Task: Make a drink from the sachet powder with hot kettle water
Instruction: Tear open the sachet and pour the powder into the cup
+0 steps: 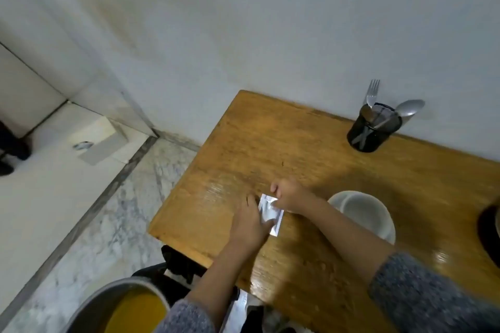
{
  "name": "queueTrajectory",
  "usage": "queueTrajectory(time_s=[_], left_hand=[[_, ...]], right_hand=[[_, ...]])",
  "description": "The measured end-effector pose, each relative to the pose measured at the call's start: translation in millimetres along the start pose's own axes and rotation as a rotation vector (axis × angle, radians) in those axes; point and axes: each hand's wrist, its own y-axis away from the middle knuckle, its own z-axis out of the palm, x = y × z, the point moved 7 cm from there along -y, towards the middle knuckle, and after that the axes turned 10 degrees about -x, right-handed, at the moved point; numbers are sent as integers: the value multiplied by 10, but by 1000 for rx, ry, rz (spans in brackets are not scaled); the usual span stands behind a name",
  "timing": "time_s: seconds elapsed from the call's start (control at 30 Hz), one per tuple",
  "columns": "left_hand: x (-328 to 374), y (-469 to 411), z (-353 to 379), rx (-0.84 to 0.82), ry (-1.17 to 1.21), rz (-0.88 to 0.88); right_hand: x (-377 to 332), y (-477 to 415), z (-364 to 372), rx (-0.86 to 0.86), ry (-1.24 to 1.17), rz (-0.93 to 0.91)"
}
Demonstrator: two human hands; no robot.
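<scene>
Close to the table [243, 143]'s left edge, our left hand [250, 222] holds the sachet [270, 212]'s near end, thumb on top; our right hand [288, 194], fingers curled, pinches its far end. Its long axis runs near-to-far. The cup [362, 213] stands just right; bare wood reaches to the cutlery holder [373, 131] at the far edge

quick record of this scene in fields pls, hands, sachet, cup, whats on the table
left hand: holds the sachet near its lower end
right hand: pinches its top edge
cup: white, looks empty, right of the hands
cutlery holder: black, by the wall, with fork and spoon
table: wooden
</scene>
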Motion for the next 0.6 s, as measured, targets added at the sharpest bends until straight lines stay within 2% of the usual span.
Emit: queueTrajectory(time_s=[0.1, 0.17, 0.27, 0.43, 0.6], left_hand=[[-51, -51, -7, 4, 147, -11], [-102, -122, 12, -11, 242, -17], [-165, -187, 55, -62, 262, -2], [2, -126, -142, -104, 579, 142], [468, -195, -458, -142, 586, 295]], right_hand=[[6, -23, 12, 45, 39, 30], [-4, -18, 38, 16, 50, 48], [-29, 56, 55, -45, 2, 21], [-105, 381, -266, -80, -142, -41], [-203, 760, -745, 7, -205, -103]])
